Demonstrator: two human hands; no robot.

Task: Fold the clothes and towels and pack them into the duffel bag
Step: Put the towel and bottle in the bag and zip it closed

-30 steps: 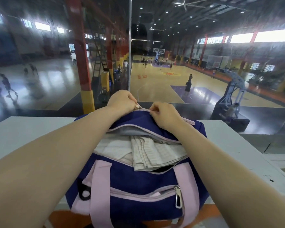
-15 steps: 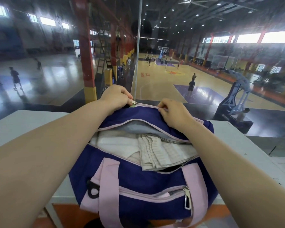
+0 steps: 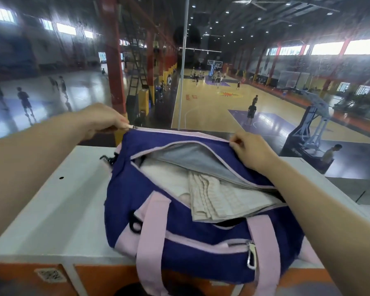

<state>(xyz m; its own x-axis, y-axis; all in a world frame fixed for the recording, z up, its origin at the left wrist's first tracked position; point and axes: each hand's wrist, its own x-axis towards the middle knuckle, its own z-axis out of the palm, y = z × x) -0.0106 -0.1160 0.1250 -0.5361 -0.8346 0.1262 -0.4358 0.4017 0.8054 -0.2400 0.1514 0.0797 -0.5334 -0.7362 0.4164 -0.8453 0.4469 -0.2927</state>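
A navy duffel bag (image 3: 192, 231) with pink straps and pink zip trim lies on a white counter (image 3: 58, 212). Its main opening gapes, showing grey lining and folded pale towels (image 3: 220, 201) with a white cloth (image 3: 165, 180) beside them. My left hand (image 3: 103, 121) pinches the metal zip pull (image 3: 130, 126) at the bag's far left end. My right hand (image 3: 251, 149) pinches the far zip edge near the right end of the bag's top.
The counter runs along a glass wall with a metal post (image 3: 183, 67); beyond it lies a basketball hall with several people. An orange panel (image 3: 107, 280) fronts the counter below the bag. A front pocket zip pull (image 3: 251, 256) hangs at the bag's near side.
My left hand has drawn the zip pull leftward to the bag's far end. My right hand has shifted right along the zip edge, so my hands now stand wide apart.
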